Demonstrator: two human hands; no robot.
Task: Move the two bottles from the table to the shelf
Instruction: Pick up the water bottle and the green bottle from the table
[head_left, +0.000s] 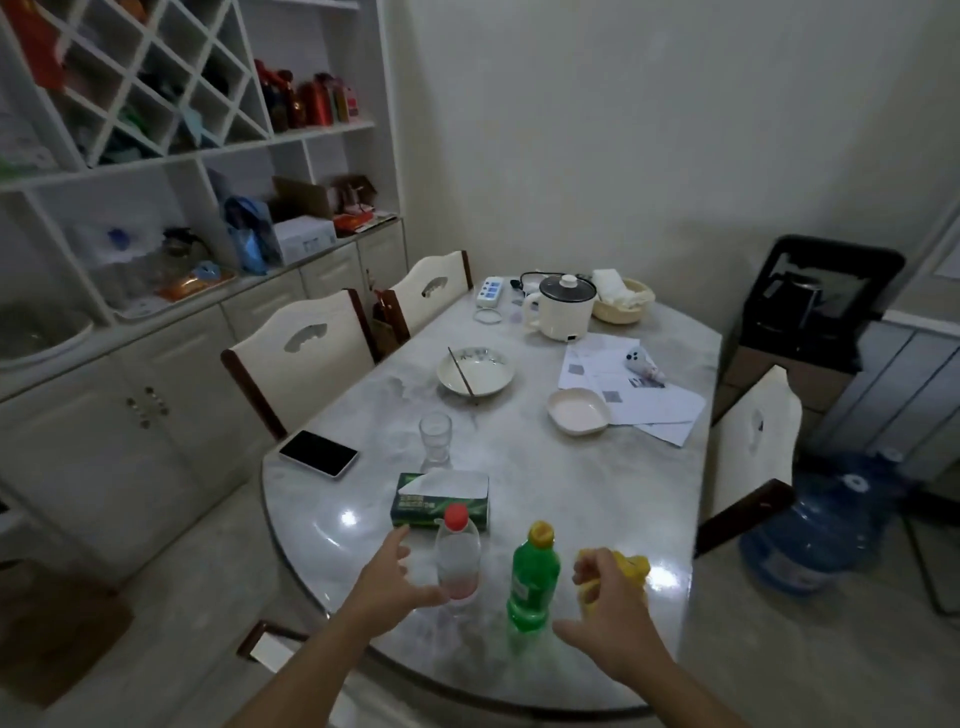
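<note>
Two bottles stand upright near the front edge of the marble table (597, 519). The clear bottle (457, 558) has a red cap and a little pinkish liquid at the bottom. The green bottle (533, 579) has a yellow cap. My left hand (395, 582) is open just left of the clear bottle, thumb close to its base, fingers spread. My right hand (613, 618) is open to the right of the green bottle, a small gap between them. The white shelf unit (218, 150) stands along the left wall.
A green tissue box (441, 499) lies right behind the bottles, with a glass (435, 436) and a phone (318, 453) beyond. A yellow object (636, 566) sits behind my right hand. Bowls, papers and a cooker sit farther back. Chairs (306, 353) stand between table and shelf.
</note>
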